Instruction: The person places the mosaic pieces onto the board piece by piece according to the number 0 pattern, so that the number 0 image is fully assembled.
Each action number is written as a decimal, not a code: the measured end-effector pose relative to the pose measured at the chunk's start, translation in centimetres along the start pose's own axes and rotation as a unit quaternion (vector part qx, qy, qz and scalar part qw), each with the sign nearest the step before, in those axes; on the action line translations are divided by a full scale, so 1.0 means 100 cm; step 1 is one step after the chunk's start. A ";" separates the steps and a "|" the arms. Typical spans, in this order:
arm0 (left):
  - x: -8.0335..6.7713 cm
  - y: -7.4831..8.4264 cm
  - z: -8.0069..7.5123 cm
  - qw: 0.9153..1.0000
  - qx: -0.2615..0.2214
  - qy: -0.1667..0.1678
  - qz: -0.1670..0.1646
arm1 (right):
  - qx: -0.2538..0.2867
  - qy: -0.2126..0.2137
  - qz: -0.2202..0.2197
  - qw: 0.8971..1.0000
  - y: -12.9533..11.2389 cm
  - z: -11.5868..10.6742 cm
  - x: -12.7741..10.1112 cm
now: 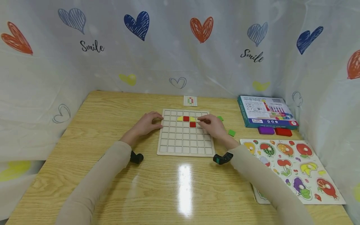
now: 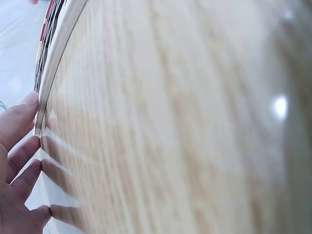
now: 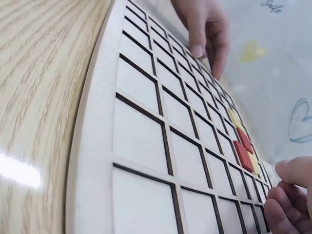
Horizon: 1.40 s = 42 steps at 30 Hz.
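On the table, seen from the head, the grid board [image 1: 184, 132] lies between both hands. The left hand [image 2: 17, 161] presses flat fingers on its edge. The right hand [image 3: 290, 200] curls by the red tiles [image 3: 243, 148]; whether it holds one I cannot tell. A bump might knock them loose.

The wooden table [image 1: 92, 125] bears a grid board [image 1: 184, 143], boxed game [image 1: 265, 111], and fruit puzzle [image 1: 292, 165].

Grid board [image 1: 184, 140] sits mid counter [image 1: 112, 106], left hand [image 1: 146, 124] at its left edge, right hand [image 1: 212, 125] on its right side. Small card [image 1: 190, 100] behind the board. Box [image 1: 265, 111] far right, fruit puzzle [image 1: 292, 167] in front of the box.
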<state>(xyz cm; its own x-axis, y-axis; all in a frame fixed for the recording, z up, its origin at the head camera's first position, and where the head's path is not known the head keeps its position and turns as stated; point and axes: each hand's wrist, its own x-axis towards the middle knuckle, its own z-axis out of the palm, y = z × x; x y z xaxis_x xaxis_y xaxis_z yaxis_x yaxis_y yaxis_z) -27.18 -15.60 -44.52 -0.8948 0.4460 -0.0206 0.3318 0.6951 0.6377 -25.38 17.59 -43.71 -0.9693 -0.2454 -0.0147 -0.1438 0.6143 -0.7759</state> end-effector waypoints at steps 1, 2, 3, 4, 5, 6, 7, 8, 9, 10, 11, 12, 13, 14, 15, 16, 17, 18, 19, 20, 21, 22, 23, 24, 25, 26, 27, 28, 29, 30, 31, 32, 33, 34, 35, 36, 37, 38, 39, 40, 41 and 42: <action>0.000 0.000 0.000 1.000 -0.001 0.000 -0.001 | 0.010 0.004 0.010 1.000 0.002 -0.004 -0.001; -0.001 0.001 0.000 1.000 -0.002 0.000 -0.001 | 0.017 0.009 0.020 1.000 0.004 -0.009 -0.003; -0.001 0.001 -0.001 1.000 -0.002 0.000 -0.002 | 0.028 0.016 0.033 0.999 0.007 -0.015 -0.005; -0.001 0.002 -0.001 1.000 -0.003 0.000 -0.002 | 0.038 0.022 0.044 0.998 0.009 -0.021 -0.006; -0.001 0.001 -0.001 1.000 -0.002 0.001 0.000 | 0.043 0.031 0.052 0.997 0.012 -0.026 -0.008; -0.001 0.002 -0.001 1.000 -0.002 0.001 0.000 | 0.055 0.038 0.062 0.996 0.014 -0.032 -0.009; -0.001 0.002 -0.001 1.000 -0.002 0.001 0.001 | 0.064 0.046 0.071 0.994 0.017 -0.037 -0.010; -0.002 0.002 -0.001 1.000 -0.002 0.001 0.001 | 0.069 0.054 0.080 0.993 0.020 -0.042 -0.011; -0.001 0.001 -0.001 1.000 -0.002 0.001 0.002 | 0.076 0.058 0.088 0.992 0.023 -0.046 -0.012; -0.001 0.001 -0.001 1.000 -0.002 0.001 0.002 | 0.080 0.059 0.092 0.991 0.025 -0.050 -0.013; -0.001 0.001 0.000 1.000 -0.002 0.001 0.002 | 0.081 0.059 0.097 0.990 0.028 -0.052 -0.014; -0.001 0.000 0.000 1.000 -0.002 0.001 0.002 | 0.082 0.057 0.103 0.990 0.029 -0.054 -0.015; -0.001 0.000 0.000 1.000 -0.001 0.001 0.002 | 0.076 0.053 0.106 0.990 0.031 -0.055 -0.016; 0.000 -0.001 0.000 1.000 -0.001 0.002 0.002 | 0.072 0.047 0.110 0.990 0.032 -0.056 -0.017; 0.000 -0.001 0.000 1.000 -0.001 0.002 0.002 | 0.069 0.039 0.112 0.991 0.032 -0.056 -0.018; 0.000 -0.001 0.000 1.000 -0.001 0.003 0.003 | 0.065 0.032 0.112 0.991 0.032 -0.055 -0.019; 0.000 -0.001 0.000 1.000 -0.001 0.003 0.004 | 0.064 0.025 0.117 0.991 0.032 -0.054 -0.021; 0.000 -0.001 0.000 1.000 -0.001 0.002 0.005 | 0.060 0.018 0.120 0.991 0.032 -0.054 -0.023; 0.000 -0.001 0.000 1.000 -0.003 0.002 0.005 | 0.057 0.012 0.123 0.991 0.031 -0.052 -0.024; 0.000 -0.001 0.000 1.000 -0.003 0.002 0.006 | 0.060 0.006 0.125 0.990 0.031 -0.051 -0.026; 0.000 0.000 0.000 1.000 -0.003 0.001 0.007 | 0.062 0.002 0.129 0.990 0.030 -0.050 -0.028; 0.000 0.000 0.000 1.000 -0.004 0.001 0.008 | 0.063 -0.003 0.131 0.989 0.030 -0.048 -0.030; 0.000 0.000 0.000 1.000 -0.005 0.000 0.008 | 0.067 -0.006 0.133 0.989 0.030 -0.046 -0.032; 0.000 0.000 0.000 1.000 -0.005 0.000 0.008 | 0.069 -0.009 0.131 0.989 0.030 -0.044 -0.034; -0.001 0.000 0.000 1.000 -0.006 0.001 0.008 | 0.075 -0.013 0.129 0.989 0.030 -0.042 -0.035; -0.001 0.000 0.000 1.000 -0.005 0.001 0.008 | 0.078 -0.018 0.124 0.989 0.030 -0.040 -0.036; -0.001 0.000 0.000 1.000 -0.005 0.002 0.008 | 0.083 -0.020 0.122 0.989 0.030 -0.038 -0.037; -0.001 0.000 0.000 1.000 -0.005 0.002 0.008 | 0.088 -0.022 0.118 0.989 0.030 -0.036 -0.038; -0.001 -0.001 -0.001 1.000 -0.004 0.002 0.008 | 0.090 -0.024 0.116 0.989 0.031 -0.035 -0.039; -0.001 -0.001 -0.001 1.000 -0.004 0.002 0.008 | 0.089 -0.025 0.113 0.989 0.031 -0.034 -0.040; -0.001 -0.001 -0.001 1.000 -0.003 0.002 0.008 | 0.090 -0.023 0.114 0.989 0.031 -0.034 -0.041; -0.001 -0.001 -0.001 1.000 -0.002 0.002 0.008 | 0.090 -0.020 0.116 0.989 0.031 -0.034 -0.042; -0.001 -0.001 -0.001 1.000 -0.002 0.002 0.009 | 0.092 -0.016 0.119 0.988 0.031 -0.034 -0.043; 0.000 -0.001 -0.001 1.000 -0.001 0.002 0.009 | 0.089 -0.013 0.121 0.989 0.031 -0.035 -0.043; 0.000 -0.001 -0.001 1.000 -0.001 0.002 0.010 | 0.086 -0.011 0.123 0.989 0.032 -0.036 -0.044; 0.000 -0.001 -0.001 1.000 -0.001 0.002 0.010 | 0.084 -0.009 0.126 0.988 0.033 -0.037 -0.044; 0.000 -0.001 -0.001 1.000 -0.001 0.002 0.010 | 0.080 -0.007 0.128 0.988 0.034 -0.039 -0.044; 0.000 -0.001 -0.001 1.000 -0.001 0.002 0.010 | 0.074 -0.005 0.129 0.989 0.035 -0.041 -0.044; 0.000 -0.001 -0.001 1.000 -0.002 0.002 0.010 | 0.064 -0.005 0.128 0.990 0.036 -0.043 -0.044; -0.001 0.000 -0.001 1.000 -0.002 0.002 0.010 | 0.056 -0.003 0.128 0.990 0.037 -0.044 -0.044; 0.000 0.000 -0.001 1.000 -0.003 0.002 0.010 | 0.046 -0.001 0.126 0.991 0.039 -0.046 -0.043; 0.000 0.000 0.000 1.000 -0.002 0.001 0.010 | 0.036 0.001 0.122 0.992 0.040 -0.048 -0.042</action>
<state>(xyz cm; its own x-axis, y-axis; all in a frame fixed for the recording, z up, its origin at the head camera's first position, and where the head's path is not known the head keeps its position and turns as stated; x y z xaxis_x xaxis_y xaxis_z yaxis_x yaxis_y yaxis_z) -27.17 -15.67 -44.51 -0.8890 0.4578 -0.0063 0.3475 0.6838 0.6416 -22.81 24.73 -43.74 -0.9738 -0.0942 -0.2070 0.1104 0.5999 -0.7924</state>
